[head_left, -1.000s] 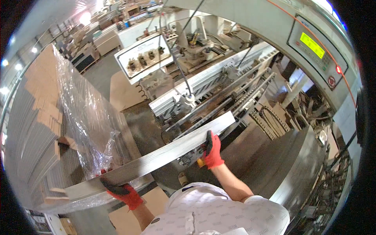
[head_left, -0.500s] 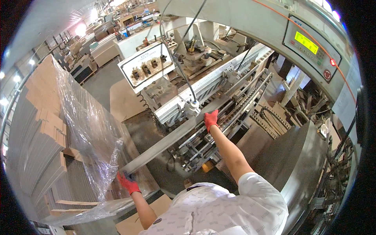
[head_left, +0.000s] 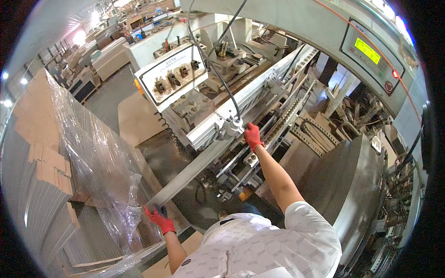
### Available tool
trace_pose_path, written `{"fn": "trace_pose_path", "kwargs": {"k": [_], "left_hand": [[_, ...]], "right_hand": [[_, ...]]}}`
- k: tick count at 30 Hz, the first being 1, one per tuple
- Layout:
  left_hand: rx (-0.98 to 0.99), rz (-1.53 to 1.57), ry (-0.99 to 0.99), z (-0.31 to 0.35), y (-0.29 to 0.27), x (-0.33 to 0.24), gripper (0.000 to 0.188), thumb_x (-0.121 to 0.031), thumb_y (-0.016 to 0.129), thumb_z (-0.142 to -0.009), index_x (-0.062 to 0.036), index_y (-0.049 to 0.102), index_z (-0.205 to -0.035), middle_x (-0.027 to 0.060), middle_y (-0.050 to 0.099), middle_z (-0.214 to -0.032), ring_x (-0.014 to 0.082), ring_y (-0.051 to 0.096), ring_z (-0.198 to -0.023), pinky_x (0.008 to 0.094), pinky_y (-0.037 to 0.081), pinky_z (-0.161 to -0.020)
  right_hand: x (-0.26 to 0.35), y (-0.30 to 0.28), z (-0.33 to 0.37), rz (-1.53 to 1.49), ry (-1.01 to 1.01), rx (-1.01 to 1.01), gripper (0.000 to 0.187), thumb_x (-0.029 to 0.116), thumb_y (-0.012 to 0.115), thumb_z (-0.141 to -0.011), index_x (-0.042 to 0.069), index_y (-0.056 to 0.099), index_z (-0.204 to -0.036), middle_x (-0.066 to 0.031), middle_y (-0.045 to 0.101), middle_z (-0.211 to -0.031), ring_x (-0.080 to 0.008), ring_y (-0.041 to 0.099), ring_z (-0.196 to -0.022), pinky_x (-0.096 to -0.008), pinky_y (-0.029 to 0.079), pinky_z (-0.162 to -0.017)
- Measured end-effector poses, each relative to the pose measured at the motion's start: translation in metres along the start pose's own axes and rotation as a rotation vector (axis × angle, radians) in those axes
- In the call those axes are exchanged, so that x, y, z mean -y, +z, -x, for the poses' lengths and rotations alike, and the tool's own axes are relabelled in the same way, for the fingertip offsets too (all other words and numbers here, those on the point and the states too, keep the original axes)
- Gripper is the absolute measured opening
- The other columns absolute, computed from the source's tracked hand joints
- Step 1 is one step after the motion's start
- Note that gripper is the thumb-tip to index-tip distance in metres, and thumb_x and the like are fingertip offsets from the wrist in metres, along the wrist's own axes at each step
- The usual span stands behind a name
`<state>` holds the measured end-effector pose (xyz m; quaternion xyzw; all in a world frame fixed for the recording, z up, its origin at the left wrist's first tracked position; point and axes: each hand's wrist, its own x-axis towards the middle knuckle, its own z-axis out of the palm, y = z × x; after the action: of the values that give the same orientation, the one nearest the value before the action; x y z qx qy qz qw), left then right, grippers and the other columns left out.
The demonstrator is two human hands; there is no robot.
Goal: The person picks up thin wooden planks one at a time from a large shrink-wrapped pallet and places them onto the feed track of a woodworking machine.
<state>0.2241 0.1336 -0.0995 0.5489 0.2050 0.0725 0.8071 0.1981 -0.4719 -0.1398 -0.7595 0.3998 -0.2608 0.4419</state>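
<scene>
Left hand (head_left: 161,220) gripping near end of long narrow board (head_left: 197,169); right hand (head_left: 252,137) closed on farther stretch, just beside white cylinder (head_left: 231,128). Board overhangs woodworking machine's (head_left: 255,97) left end, near film-wrapped panel stack (head_left: 88,153).

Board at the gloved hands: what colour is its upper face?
The board is plain grey, seen best in the head view.

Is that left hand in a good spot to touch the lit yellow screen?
Probably not: the left hand is at the board's near end, while the screen sits far up to the right, with the right arm apparently in between.
</scene>
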Motion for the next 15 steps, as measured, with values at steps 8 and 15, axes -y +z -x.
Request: {"fn": "trace_pose_path", "kwargs": {"k": [8, 15], "left_hand": [[-0.021, -0.255, 0.246, -0.026, -0.019, 0.023, 0.058, -0.011, 0.065, -0.101, -0.0073, 0.050, -0.157, 0.0127, 0.030, -0.173, 0.0322, 0.039, -0.151, 0.0477, 0.032, -0.125], [0.000, -0.218, 0.304, -0.028, -0.022, 0.030, 0.061, -0.016, 0.065, -0.102, -0.0044, 0.046, -0.159, 0.0156, 0.035, -0.170, 0.0329, 0.039, -0.151, 0.0476, 0.028, -0.126]], "right_hand": [[-0.004, -0.007, 0.007, 0.176, -0.196, -0.039, 0.043, 0.015, 0.064, -0.082, 0.001, 0.061, -0.123, -0.0299, 0.060, -0.121, -0.0491, 0.058, -0.115, -0.0482, 0.049, -0.103], [-0.006, -0.013, 0.007, -0.140, -0.123, 0.095, 0.037, 0.007, 0.063, -0.083, 0.003, 0.063, -0.120, -0.0200, 0.060, -0.103, -0.0363, 0.067, -0.086, -0.0441, 0.056, -0.073]]}}
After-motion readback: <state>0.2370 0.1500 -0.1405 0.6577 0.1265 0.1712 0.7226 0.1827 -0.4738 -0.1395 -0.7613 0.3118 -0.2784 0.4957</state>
